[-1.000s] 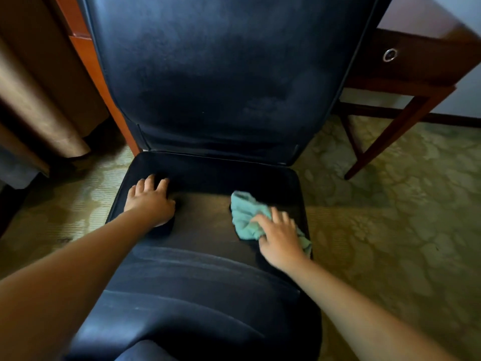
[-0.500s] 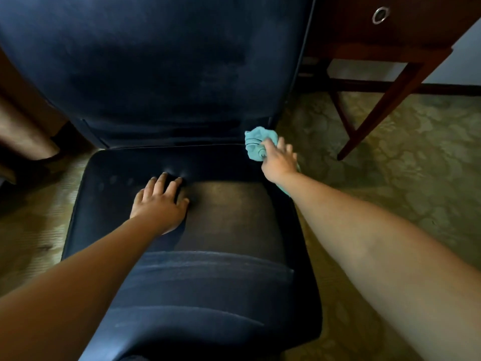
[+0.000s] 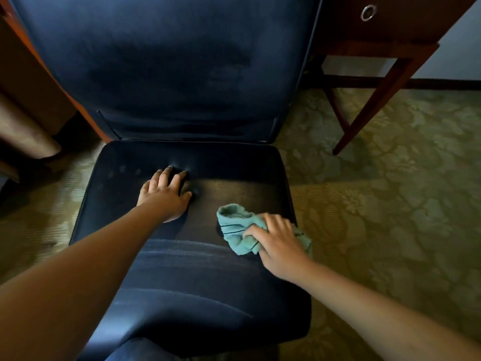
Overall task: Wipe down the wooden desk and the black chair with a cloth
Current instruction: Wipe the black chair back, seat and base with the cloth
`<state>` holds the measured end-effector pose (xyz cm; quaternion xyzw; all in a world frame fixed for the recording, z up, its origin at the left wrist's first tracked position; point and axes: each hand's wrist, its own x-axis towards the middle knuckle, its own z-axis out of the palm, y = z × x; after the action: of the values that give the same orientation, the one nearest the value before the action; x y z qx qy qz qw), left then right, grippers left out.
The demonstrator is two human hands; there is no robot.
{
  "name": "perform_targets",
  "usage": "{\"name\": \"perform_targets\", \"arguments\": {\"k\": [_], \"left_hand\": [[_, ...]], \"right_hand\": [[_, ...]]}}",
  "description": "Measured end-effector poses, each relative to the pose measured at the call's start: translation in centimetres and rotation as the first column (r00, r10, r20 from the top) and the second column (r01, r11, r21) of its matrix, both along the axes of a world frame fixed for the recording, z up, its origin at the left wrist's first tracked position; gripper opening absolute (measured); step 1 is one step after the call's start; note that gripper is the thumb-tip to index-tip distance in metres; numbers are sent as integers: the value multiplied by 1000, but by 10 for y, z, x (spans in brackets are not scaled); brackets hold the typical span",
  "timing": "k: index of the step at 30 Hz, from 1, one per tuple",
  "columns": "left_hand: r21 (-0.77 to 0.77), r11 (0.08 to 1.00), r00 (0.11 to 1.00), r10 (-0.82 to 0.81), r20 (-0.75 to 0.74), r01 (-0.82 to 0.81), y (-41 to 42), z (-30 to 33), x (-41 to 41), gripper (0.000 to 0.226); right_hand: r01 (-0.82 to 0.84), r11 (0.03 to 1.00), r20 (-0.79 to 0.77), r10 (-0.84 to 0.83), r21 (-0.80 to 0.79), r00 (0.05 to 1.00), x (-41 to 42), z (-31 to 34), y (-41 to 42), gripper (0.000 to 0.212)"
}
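Cloth point(image 3: 240, 230), bunched under the right hand point(image 3: 279, 246), has swept back from the seat's rear corner to the right edge of the black chair point(image 3: 182, 282), while the left hand point(image 3: 164, 196) stays spread flat, bracing; seat wiping continues.

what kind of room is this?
Probably a hotel room or bedroom, not certain: patterned carpet, a padded black chair pulled up by a wooden desk with a ring drawer pull, and a curtain-like drape at left.
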<state>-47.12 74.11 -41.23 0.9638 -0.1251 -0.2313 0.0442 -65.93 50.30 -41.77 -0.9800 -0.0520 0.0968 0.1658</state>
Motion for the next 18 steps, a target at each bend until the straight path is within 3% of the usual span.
{"name": "perform_targets", "arguments": {"k": [3, 8, 11, 15, 18], "left_hand": [[-25, 1000, 1000, -10, 25, 11, 0, -4, 1, 64], [-69, 997, 1000, 19, 3, -19, 7, -10, 7, 64], [-81, 996, 999, 39, 4, -38, 9, -13, 10, 63], [-89, 995, 999, 50, 2, -50, 13, -13, 17, 64], [-95, 995, 1000, 24, 7, -23, 16, -11, 18, 64]], "right_hand": [[-72, 996, 53, 75, -57, 996, 21, -4, -14, 42], [309, 932, 170, -279, -190, 945, 149, -14, -42, 48], [397, 902, 148, -374, -171, 915, 204, -15, -42, 47], [398, 905, 119, -383, -152, 916, 202, -12, -29, 46], [316, 943, 76, -309, -106, 948, 153, -4, -7, 51]]}}
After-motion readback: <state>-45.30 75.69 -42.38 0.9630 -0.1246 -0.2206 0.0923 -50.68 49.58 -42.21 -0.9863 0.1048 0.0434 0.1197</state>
